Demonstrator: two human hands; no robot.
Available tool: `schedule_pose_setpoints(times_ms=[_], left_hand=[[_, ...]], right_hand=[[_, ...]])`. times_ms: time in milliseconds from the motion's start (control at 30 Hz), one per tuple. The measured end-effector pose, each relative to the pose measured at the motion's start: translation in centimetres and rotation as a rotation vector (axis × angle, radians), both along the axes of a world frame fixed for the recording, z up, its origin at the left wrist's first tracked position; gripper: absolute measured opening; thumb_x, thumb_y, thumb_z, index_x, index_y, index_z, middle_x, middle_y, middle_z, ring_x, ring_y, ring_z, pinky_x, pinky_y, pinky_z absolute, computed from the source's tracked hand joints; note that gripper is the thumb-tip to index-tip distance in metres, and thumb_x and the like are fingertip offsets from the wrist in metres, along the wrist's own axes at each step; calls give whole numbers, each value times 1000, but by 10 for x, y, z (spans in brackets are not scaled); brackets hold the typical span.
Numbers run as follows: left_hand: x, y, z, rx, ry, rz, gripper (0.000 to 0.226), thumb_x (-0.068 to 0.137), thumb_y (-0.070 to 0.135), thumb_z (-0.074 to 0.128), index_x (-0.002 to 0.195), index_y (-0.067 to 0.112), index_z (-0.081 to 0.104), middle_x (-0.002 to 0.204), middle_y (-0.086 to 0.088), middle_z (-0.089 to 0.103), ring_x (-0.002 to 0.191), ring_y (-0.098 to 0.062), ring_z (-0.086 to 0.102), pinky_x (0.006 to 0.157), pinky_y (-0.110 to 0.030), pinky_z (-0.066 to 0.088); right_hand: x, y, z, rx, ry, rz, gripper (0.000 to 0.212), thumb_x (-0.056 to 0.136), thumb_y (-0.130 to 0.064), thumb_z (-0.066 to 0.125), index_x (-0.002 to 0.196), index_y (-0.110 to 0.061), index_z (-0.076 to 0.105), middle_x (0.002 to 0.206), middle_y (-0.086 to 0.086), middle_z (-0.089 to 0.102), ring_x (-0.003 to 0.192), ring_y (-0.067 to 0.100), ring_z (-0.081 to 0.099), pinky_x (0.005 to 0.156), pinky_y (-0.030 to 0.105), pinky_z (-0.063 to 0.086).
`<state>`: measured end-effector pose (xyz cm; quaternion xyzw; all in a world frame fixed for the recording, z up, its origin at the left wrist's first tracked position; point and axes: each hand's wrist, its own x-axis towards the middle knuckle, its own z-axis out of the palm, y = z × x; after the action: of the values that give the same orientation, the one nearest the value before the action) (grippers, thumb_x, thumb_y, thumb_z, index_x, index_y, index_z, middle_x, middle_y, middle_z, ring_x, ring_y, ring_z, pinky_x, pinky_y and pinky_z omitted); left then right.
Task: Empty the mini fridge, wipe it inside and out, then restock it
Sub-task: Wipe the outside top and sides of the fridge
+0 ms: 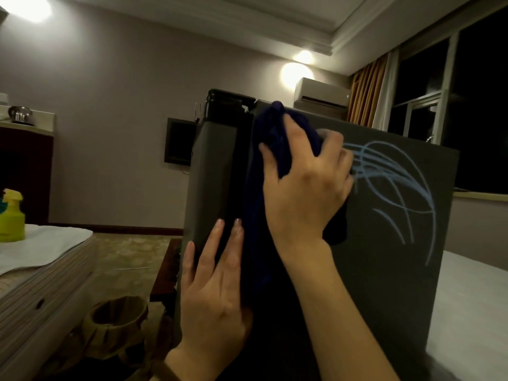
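Dim lamplight fills a hotel-style room with mauve walls, where a person works on a mini fridge [384, 270] during its exterior wipe-down. At far left, a yellow-green spray bottle [11, 218] stands on a white towel [49, 246] spread over a pale striped table [41, 292], apparently parked there within reach for the cleaning. Lower down, a lined wastebasket [115, 323] sits on the patterned floor, just beside the fridge's near corner. Moving right, the left hand [214, 292] lies flat with straight fingers against the dark strip between the grey door edge [211, 182] and the fridge body, holding nothing; it seems placed there to brace the cabinet so it does not shift under the rubbing. Above and to its right, the right hand [305, 188] presses a dark blue cloth [264, 166] against the upper part of the fridge's dark side panel, fingers spread and curled over the bunched fabric, which hangs down below the hand toward the left one. The cloth covers the panel's top corner, while the light blue curved line design [398, 188] remains exposed just beside the knuckles and further right. Whether the fridge interior is emptied cannot be told from this angle. A wall-mounted air conditioner [321, 92], orange curtains [368, 92] and dark windows [481, 105] close the scene at right.
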<state>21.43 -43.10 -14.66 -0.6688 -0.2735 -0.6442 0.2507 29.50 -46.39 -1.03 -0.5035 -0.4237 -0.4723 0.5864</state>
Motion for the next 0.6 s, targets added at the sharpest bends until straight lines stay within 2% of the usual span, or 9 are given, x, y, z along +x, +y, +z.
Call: schedule_pose_setpoints(times_ms=[67, 133, 200, 267, 333, 400, 500, 600], left_hand=[[-1, -1, 2, -1, 5, 18, 61, 85, 31, 43, 140, 10, 26, 145, 0, 33, 142, -11, 15, 114, -41, 14], [0, -3, 3, -3, 1, 25, 57, 85, 24, 42, 138, 12, 27, 142, -1, 39, 141, -9, 16, 113, -42, 15], [-1, -6, 5, -21, 22, 12, 54, 82, 21, 42, 135, 13, 34, 136, -3, 44, 139, -11, 24, 111, -43, 17], [-4, -8, 9, -38, 55, 33, 53, 79, 25, 43, 131, 13, 39, 134, -5, 49, 132, -18, 32, 107, -44, 21], [-7, -10, 16, -52, 80, 69, 56, 77, 29, 44, 130, 13, 40, 131, -5, 51, 125, -21, 38, 102, -44, 25], [-11, -11, 27, -53, 92, 63, 60, 74, 31, 44, 132, 14, 38, 129, -3, 45, 121, -23, 39, 100, -42, 25], [-11, -10, 47, -37, 133, 72, 68, 72, 36, 46, 135, 12, 34, 134, -4, 38, 125, -23, 35, 103, -41, 22], [-5, -8, 66, -25, 147, 119, 68, 75, 40, 44, 135, 9, 34, 139, -10, 34, 130, -25, 30, 106, -45, 17]], right_hand=[[5, -3, -26, -62, -28, -1, 46, 84, -44, 48, 127, -28, 52, 114, 11, 53, 101, 32, 53, 77, 50, 48], [13, -9, -69, -136, -6, -5, 46, 84, -44, 47, 128, -32, 45, 115, 8, 49, 100, 30, 53, 76, 48, 48], [18, -13, -107, -165, 74, -27, 46, 82, -46, 46, 127, -34, 44, 111, 5, 44, 94, 29, 54, 72, 46, 49], [19, -15, -117, -158, 118, -42, 46, 80, -46, 45, 124, -35, 45, 108, 4, 42, 90, 30, 54, 71, 45, 49], [19, -12, -94, -130, 101, -42, 46, 79, -45, 46, 124, -34, 47, 108, 6, 46, 92, 30, 54, 72, 46, 48], [21, -7, -46, -42, 95, -25, 44, 81, -43, 52, 123, -30, 52, 109, 11, 52, 95, 32, 54, 76, 47, 44], [26, -1, 21, 34, 142, 2, 42, 83, -40, 60, 122, -26, 57, 113, 14, 54, 100, 35, 52, 81, 49, 41], [29, 2, 17, 27, 103, -13, 42, 84, -41, 56, 124, -27, 55, 115, 14, 53, 102, 34, 52, 82, 50, 42]])
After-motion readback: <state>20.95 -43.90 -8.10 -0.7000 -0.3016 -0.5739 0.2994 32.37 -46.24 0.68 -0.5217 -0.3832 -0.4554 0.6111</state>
